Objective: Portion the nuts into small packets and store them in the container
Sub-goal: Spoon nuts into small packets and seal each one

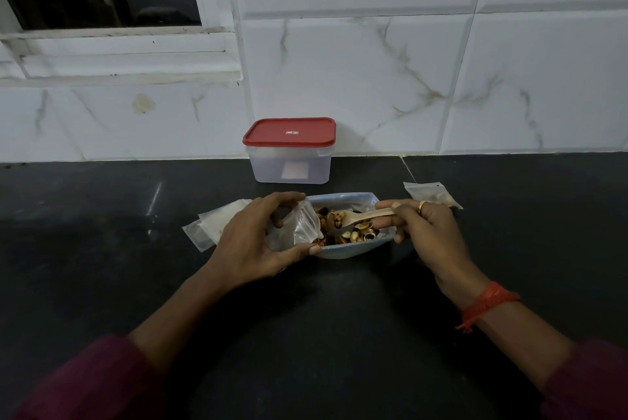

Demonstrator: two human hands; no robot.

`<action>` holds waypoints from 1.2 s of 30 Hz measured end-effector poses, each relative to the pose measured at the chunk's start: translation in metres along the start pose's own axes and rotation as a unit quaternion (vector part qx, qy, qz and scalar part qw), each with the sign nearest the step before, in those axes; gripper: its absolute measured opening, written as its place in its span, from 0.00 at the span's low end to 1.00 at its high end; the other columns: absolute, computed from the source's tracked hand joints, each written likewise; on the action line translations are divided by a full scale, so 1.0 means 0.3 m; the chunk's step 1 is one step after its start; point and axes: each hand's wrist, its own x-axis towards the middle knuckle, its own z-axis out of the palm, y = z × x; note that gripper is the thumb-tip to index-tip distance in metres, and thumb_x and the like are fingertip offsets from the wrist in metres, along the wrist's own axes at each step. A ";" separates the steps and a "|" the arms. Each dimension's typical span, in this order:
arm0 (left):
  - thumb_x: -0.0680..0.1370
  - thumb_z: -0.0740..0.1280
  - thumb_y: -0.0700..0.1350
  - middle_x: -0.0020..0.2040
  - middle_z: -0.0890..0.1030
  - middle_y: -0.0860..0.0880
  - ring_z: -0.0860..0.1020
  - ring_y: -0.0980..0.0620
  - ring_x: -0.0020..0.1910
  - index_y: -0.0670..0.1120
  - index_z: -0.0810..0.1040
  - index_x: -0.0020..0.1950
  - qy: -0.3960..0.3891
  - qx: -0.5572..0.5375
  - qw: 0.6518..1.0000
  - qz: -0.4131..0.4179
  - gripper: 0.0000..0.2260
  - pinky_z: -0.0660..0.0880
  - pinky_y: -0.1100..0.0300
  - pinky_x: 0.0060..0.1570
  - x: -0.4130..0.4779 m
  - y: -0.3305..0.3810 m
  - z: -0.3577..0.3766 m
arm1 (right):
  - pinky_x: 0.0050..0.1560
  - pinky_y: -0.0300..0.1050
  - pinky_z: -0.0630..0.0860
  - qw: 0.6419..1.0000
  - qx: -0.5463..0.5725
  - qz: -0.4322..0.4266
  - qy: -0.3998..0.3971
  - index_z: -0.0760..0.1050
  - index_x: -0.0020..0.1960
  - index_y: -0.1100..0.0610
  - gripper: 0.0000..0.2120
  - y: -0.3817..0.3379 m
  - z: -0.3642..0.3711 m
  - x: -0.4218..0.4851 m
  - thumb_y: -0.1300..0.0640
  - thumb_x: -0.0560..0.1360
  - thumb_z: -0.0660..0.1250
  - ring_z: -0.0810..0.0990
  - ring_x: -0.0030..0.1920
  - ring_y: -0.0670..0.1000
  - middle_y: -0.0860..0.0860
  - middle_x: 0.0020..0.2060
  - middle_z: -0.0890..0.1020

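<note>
The left hand (253, 238) grips a small clear plastic packet (299, 226) at the open blue bag of mixed nuts (346, 227) on the black table (102, 266). The right hand (430, 229) holds a wooden spoon (360, 216) over that bag. Behind the bag stands the lidded clear container with red lid (290, 151).

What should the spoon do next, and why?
Probably carry the wooden spoon left and tip it into the small packet. The right hand holds the spoon loaded with nuts above the nut bag, and the left hand holds the packet's mouth open beside it.
</note>
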 end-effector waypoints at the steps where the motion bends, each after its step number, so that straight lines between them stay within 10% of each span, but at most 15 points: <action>1: 0.67 0.71 0.71 0.63 0.78 0.57 0.78 0.60 0.54 0.57 0.70 0.71 0.001 0.001 1.000 0.001 0.36 0.81 0.57 0.49 -0.001 0.000 0.000 | 0.47 0.44 0.75 1.000 -0.008 -0.006 0.000 0.84 0.50 0.52 0.13 0.003 -0.001 0.002 0.58 0.82 0.60 0.77 0.33 0.46 0.49 0.39 0.87; 19: 0.66 0.72 0.69 0.59 0.78 0.59 0.77 0.64 0.54 0.53 0.73 0.72 0.010 -0.041 0.999 -0.019 0.38 0.76 0.72 0.46 -0.002 0.032 0.006 | 0.35 0.35 0.76 0.986 0.163 -0.015 -0.030 0.84 0.50 0.58 0.14 -0.069 0.006 -0.042 0.62 0.83 0.59 0.81 0.37 0.46 0.57 0.39 0.87; 28: 0.68 0.75 0.63 0.58 0.77 0.62 0.76 0.66 0.54 0.52 0.74 0.71 0.013 -0.064 0.998 -0.017 0.34 0.74 0.73 0.46 -0.003 0.043 0.010 | 0.54 0.52 0.78 0.928 -0.207 -0.292 -0.099 0.80 0.60 0.40 0.11 -0.030 0.036 -0.076 0.46 0.79 0.65 0.81 0.52 0.47 0.37 0.51 0.84; 36: 0.67 0.78 0.57 0.61 0.80 0.57 0.78 0.60 0.55 0.52 0.73 0.72 0.009 -0.076 0.997 -0.023 0.35 0.80 0.63 0.50 0.003 0.015 -0.004 | 0.57 0.50 0.71 0.896 -0.221 -0.386 -0.023 0.81 0.59 0.42 0.11 -0.030 0.024 -0.060 0.50 0.78 0.66 0.77 0.45 0.41 0.38 0.48 0.85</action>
